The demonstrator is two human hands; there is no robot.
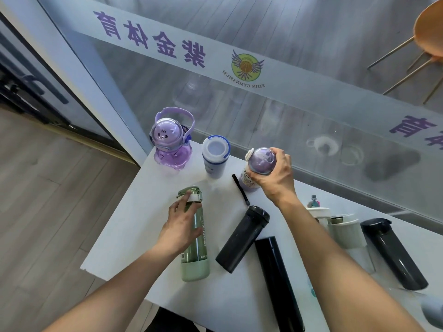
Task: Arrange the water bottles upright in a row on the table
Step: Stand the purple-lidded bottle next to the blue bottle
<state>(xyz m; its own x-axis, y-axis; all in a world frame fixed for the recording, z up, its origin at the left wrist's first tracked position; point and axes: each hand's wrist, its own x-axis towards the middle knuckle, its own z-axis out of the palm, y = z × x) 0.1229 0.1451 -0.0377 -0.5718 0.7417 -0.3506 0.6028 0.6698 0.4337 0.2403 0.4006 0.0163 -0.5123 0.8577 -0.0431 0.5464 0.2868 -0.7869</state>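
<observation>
The green bottle (194, 238) lies on its side on the white tabletop (134, 226), cap toward 12 o'clock, soft green base toward 6. The left hand (181, 227) rests over its upper half, palm down, fingers reaching to the white collar under the cap, thumb on the clear wall; its grip is laid around the bottle but not fully closed. The left forearm runs in from 7 o'clock.

At 1 o'clock from it, the right hand (273, 173) has its grip closed on the domed lid of a purple-domed bottle (260, 164), which tilts slightly, its base touching the tabletop. The right forearm comes in from 5 o'clock.

At the far edge two bottles stand upright: a purple character bottle (171, 140) with a carry handle at 11 o'clock, and a blue-and-white bottle (215, 156) just beside it at 12.

Between the forearms a black flask (242, 238) with a wrist strap and a tall black cylinder (278, 281) lie flat. At 3 o'clock lie a pale ribbed cup (346, 232) and a dark grey flask (394, 254).

Beyond the tabletop is a glass wall (263, 111) with a frosted band of purple characters and a round logo. Wood-look flooring shows at 9 o'clock, an orange chair (429, 29) at 2.
</observation>
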